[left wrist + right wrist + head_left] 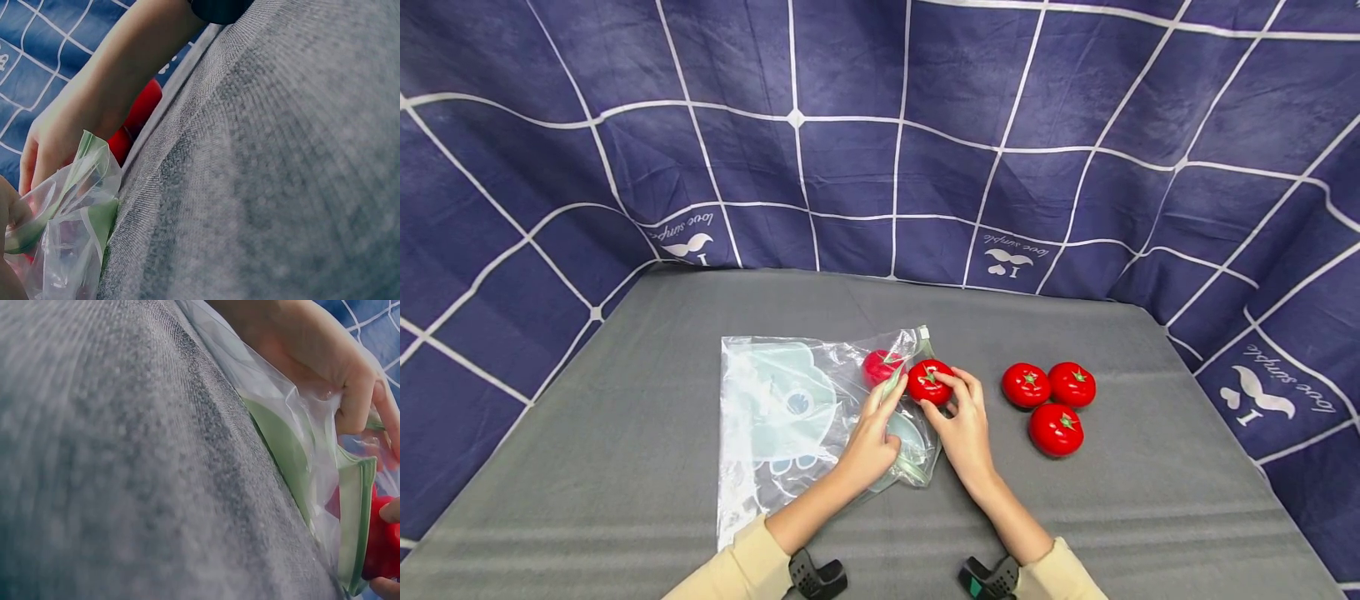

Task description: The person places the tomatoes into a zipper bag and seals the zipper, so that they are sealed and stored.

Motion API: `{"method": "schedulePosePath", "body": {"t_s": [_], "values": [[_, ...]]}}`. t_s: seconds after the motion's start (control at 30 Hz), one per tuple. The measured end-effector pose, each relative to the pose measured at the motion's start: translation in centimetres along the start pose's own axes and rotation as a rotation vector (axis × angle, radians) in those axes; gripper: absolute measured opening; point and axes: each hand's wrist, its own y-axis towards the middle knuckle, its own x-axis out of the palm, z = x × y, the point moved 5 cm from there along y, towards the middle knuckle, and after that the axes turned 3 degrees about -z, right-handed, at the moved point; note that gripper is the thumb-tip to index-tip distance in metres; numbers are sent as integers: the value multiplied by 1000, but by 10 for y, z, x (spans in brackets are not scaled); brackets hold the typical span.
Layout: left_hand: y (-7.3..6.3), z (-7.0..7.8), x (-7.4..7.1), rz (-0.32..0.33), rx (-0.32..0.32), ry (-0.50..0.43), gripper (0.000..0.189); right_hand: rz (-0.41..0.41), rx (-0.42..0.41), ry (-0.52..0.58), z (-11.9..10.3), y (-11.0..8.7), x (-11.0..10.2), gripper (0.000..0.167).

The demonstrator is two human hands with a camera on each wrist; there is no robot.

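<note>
A clear zip bag [847,373] with a pale green print lies flat, its mouth toward the right. My left hand [870,442] pinches the bag's green-edged mouth [87,165] and holds it up. One red tomato [880,367] is inside the bag, seen through the plastic just behind the mouth. My right hand [964,425] grips a second tomato [928,385] with green leaves on top, right at the bag's opening. In the right wrist view this tomato [382,544] shows beside the green zip strip [357,515], with fingertips on it.
Three more tomatoes [1056,430] sit close together on the grey cloth-covered table [1157,500], to the right of my right hand. A white slider [924,332] stands at the bag's far corner. Behind the table hangs a blue curtain [850,167] with white lines.
</note>
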Motion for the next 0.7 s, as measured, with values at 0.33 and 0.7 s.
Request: {"method": "schedulePosePath", "body": {"t_s": [0.33,0.7], "values": [[0,-2,1,20,22,-4,86,-34,9,30,-3,4,13,41],[1,4,0,38,52,-9,88,-110,28,60,-8,6,26,41]]}}
